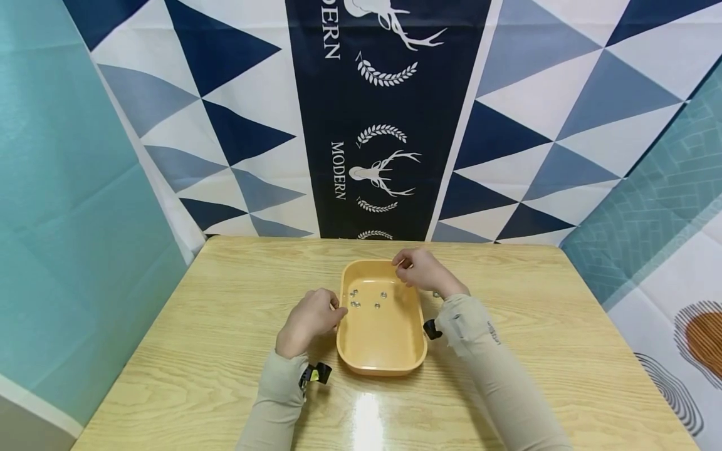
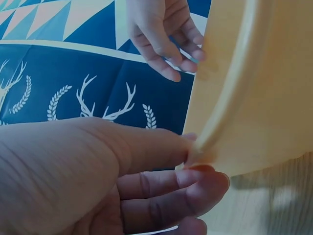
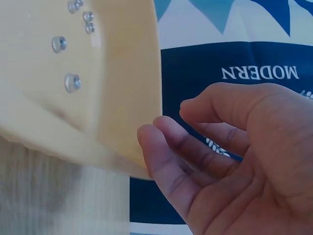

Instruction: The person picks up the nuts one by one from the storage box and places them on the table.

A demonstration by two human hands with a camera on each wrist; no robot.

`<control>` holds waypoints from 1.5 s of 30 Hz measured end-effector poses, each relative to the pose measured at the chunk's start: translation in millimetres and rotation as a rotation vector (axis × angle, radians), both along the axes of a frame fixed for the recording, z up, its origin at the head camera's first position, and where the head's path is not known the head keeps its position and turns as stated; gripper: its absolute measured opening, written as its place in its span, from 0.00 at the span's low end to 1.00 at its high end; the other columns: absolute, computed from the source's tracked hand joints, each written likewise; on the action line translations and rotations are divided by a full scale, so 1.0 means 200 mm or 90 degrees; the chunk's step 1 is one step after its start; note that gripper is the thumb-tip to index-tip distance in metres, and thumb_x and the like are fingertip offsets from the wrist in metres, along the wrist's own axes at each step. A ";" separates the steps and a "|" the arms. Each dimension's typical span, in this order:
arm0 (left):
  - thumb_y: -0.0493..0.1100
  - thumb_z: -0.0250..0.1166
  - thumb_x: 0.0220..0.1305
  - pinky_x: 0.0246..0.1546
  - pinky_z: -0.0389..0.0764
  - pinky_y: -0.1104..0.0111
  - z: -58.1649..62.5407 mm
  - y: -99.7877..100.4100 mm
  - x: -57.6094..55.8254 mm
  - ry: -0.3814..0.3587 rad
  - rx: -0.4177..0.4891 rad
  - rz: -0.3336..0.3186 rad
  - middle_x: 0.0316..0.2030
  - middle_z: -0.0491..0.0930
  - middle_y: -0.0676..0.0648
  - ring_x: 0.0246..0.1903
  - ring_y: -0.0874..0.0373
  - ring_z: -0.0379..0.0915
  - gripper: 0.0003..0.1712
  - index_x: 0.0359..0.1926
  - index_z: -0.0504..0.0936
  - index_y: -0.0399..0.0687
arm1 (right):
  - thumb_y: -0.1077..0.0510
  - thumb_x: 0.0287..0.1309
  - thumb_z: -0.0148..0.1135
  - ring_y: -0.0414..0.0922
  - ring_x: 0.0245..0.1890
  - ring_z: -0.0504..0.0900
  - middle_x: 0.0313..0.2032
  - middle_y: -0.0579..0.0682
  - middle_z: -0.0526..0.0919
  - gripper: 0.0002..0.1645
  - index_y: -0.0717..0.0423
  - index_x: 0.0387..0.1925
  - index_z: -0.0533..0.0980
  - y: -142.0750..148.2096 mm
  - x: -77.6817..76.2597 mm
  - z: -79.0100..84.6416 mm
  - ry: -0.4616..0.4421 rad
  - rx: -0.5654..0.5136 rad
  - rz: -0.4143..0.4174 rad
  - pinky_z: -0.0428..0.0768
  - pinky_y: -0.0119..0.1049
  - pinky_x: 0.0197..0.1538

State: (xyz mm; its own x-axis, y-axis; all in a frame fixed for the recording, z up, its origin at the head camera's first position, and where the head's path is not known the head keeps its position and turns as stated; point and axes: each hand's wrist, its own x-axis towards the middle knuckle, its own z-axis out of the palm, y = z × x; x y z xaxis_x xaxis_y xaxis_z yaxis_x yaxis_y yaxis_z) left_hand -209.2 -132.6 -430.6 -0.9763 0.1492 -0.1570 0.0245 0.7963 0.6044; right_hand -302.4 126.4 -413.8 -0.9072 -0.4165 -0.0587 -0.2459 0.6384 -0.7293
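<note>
The light wood-grain desk carries a shallow tray, set near its middle with the long sides running away from the person. The tray looks like thin moulded plastic, so it is probably light, fairly stiff and unlikely to break; its smooth face may slide on the desk, and the rim along the long sides seems the best place to take hold, kept level so the contents do not roll. It is yellow-orange and oblong, with rounded corners and a faint sheen. The left hand has its grip on the left rim, pinching it between thumb and fingers. The right hand is at the far right corner, its grip loose, fingers bent and parted with nothing between them; whether a fingertip touches the edge I cannot tell. Smallest are the clear pieces, six inside the tray toward its far half: round, shiny, glass-like, likely hard and slippery, best pinched by their sides. One loose piece lies on the desk just right of the tray.
</note>
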 end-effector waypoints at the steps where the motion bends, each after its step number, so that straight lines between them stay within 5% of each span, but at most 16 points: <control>1: 0.47 0.66 0.70 0.21 0.72 0.68 0.00 0.00 0.00 0.003 0.001 -0.003 0.21 0.80 0.50 0.18 0.59 0.73 0.12 0.31 0.82 0.45 | 0.66 0.64 0.56 0.44 0.28 0.82 0.37 0.59 0.83 0.17 0.70 0.52 0.78 -0.01 0.00 -0.01 -0.006 -0.005 0.001 0.84 0.36 0.36; 13: 0.47 0.61 0.73 0.23 0.68 0.70 -0.05 -0.05 -0.02 -0.011 0.054 -0.064 0.18 0.74 0.52 0.19 0.60 0.66 0.21 0.21 0.77 0.48 | 0.70 0.57 0.62 0.43 0.29 0.83 0.34 0.58 0.87 0.15 0.70 0.47 0.79 -0.08 -0.02 -0.04 0.001 0.069 0.045 0.82 0.34 0.36; 20: 0.48 0.60 0.73 0.23 0.66 0.70 -0.08 -0.07 -0.04 -0.030 0.092 -0.091 0.18 0.74 0.52 0.18 0.60 0.65 0.21 0.21 0.77 0.46 | 0.68 0.58 0.66 0.44 0.30 0.81 0.35 0.56 0.85 0.15 0.67 0.48 0.80 -0.12 -0.01 -0.04 -0.018 0.162 0.034 0.81 0.34 0.39; 30: 0.49 0.57 0.70 0.20 0.64 0.71 -0.11 -0.07 -0.06 -0.060 0.118 -0.095 0.15 0.72 0.53 0.16 0.61 0.64 0.23 0.24 0.81 0.36 | 0.63 0.60 0.68 0.42 0.28 0.80 0.32 0.52 0.84 0.10 0.62 0.43 0.81 -0.17 0.00 -0.05 -0.052 0.175 0.020 0.77 0.30 0.35; 38: 0.48 0.55 0.69 0.20 0.64 0.71 -0.14 -0.06 -0.06 -0.062 0.114 -0.086 0.14 0.68 0.55 0.15 0.61 0.62 0.23 0.17 0.76 0.47 | 0.62 0.66 0.64 0.47 0.29 0.84 0.33 0.57 0.86 0.06 0.61 0.42 0.80 -0.19 -0.01 -0.05 -0.059 0.151 -0.009 0.78 0.33 0.36; 45: 0.49 0.54 0.72 0.20 0.64 0.72 -0.15 -0.06 -0.07 -0.066 0.130 -0.097 0.13 0.69 0.55 0.15 0.62 0.62 0.25 0.16 0.76 0.49 | 0.67 0.56 0.67 0.45 0.30 0.77 0.32 0.52 0.81 0.03 0.60 0.35 0.81 -0.21 -0.01 -0.08 -0.033 0.216 -0.019 0.75 0.32 0.33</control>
State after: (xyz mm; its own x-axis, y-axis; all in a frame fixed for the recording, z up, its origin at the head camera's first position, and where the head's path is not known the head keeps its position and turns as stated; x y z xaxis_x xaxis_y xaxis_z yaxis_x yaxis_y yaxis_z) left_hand -222.7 -143.9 -461.6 -0.9203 0.3324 -0.2063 0.0648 0.6495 0.7576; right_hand -303.9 84.0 -429.2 -0.9108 -0.3390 -0.2357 -0.1921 0.8532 -0.4850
